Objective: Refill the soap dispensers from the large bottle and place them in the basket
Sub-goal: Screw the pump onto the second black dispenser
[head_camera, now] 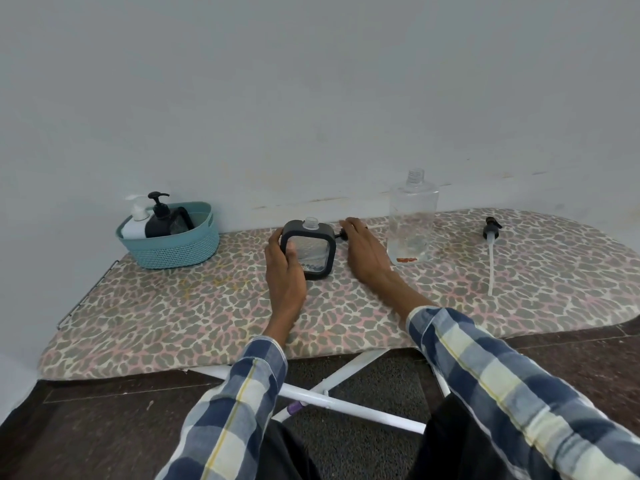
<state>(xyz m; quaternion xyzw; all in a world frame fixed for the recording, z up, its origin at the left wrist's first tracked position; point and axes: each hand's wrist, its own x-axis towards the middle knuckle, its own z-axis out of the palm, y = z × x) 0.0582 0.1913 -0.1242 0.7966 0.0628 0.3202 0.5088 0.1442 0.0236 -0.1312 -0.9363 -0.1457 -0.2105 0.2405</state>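
While my left hand point(284, 268) is gripping the square dispenser point(309, 249) by its stiff dark frame, just left of the large bottle point(412, 216), my right hand point(363, 252) is pinching the pump cap point(341, 234) beside it. Uncapped and light, it is tipping easily; I am favouring the frame's edges.

Leopard-print ironing board point(207, 317), basket point(173, 247), square dispenser point(310, 251), large bottle point(412, 216), pump point(491, 244)

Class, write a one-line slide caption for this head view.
Left hand steadies uncapped square dispenser; right hand reaches its pump.
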